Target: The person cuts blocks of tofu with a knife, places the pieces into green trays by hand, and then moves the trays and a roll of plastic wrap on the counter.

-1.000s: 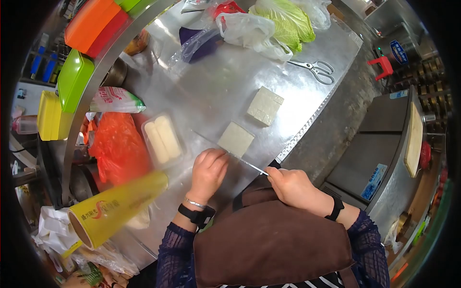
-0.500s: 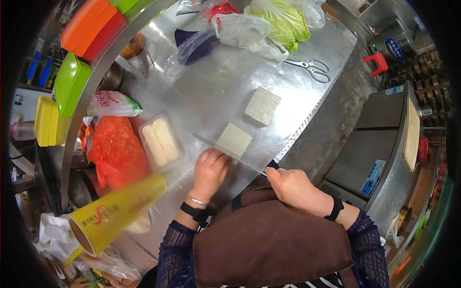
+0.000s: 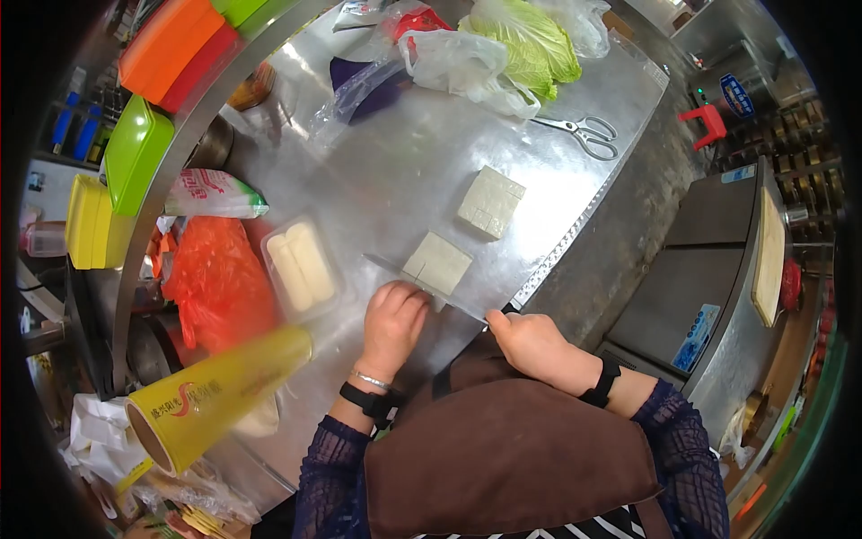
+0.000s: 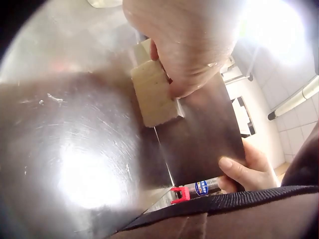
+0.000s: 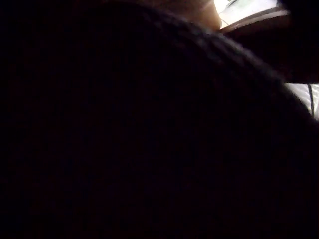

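A grey-white tofu block (image 3: 438, 260) lies on the metal table before the person. My left hand (image 3: 393, 325) holds it at its near side, with bent fingers beside the blade. In the left wrist view, a pale tofu piece (image 4: 153, 94) stands against the dark broad blade, partly covered by the left hand (image 4: 182, 42). The right hand (image 3: 540, 347) grips the handle of a kitchen knife (image 3: 464, 310), whose blade runs along the block's near edge. A second tofu block (image 3: 491, 203), marked with thin lines on top, sits farther off. The right wrist view is almost wholly dark.
Left of the tofu is a clear tray (image 3: 321, 289) with pale rolls, then a red plastic bag (image 3: 220, 283) and a yellow film roll (image 3: 215, 395). Scissors (image 3: 588, 135), cabbage (image 3: 530, 45) and a white bag (image 3: 458, 67) lie at the back. The perforated table edge (image 3: 557, 259) runs along the right.
The right hand has shifted a little to the left with the knife, and the blade's angle has changed slightly. The left hand stays at the near tofu block; both blocks keep their places.
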`<state>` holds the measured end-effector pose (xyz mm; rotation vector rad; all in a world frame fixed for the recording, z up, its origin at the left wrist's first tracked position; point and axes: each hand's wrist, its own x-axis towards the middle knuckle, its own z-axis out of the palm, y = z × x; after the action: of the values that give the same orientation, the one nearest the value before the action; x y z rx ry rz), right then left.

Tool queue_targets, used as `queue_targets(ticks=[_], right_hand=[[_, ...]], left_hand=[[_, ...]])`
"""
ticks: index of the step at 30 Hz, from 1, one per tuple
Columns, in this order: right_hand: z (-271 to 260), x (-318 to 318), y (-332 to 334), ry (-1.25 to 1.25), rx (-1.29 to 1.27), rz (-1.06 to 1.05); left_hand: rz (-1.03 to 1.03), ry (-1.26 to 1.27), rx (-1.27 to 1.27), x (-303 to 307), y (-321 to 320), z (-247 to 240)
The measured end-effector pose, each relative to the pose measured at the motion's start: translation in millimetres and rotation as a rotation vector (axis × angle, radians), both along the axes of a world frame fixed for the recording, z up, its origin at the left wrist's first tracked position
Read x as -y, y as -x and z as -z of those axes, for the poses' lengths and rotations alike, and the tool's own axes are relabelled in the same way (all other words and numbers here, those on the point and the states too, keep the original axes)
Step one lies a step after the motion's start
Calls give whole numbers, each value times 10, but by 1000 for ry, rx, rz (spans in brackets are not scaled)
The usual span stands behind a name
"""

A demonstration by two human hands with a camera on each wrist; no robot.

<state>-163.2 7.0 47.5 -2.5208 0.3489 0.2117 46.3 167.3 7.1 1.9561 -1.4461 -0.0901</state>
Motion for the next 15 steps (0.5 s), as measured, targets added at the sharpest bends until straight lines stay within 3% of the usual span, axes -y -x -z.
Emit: queue_targets(ticks=[8, 11, 15], right_hand=[[-181, 28, 73, -19, 158, 22], [-474, 172, 94, -36, 323, 8], [-894, 518, 158, 122, 329, 46]], left_hand=[[-34, 0, -11, -65, 44, 53], [-75, 38, -42, -78, 44, 14], [-152, 83, -73, -205, 44, -172]])
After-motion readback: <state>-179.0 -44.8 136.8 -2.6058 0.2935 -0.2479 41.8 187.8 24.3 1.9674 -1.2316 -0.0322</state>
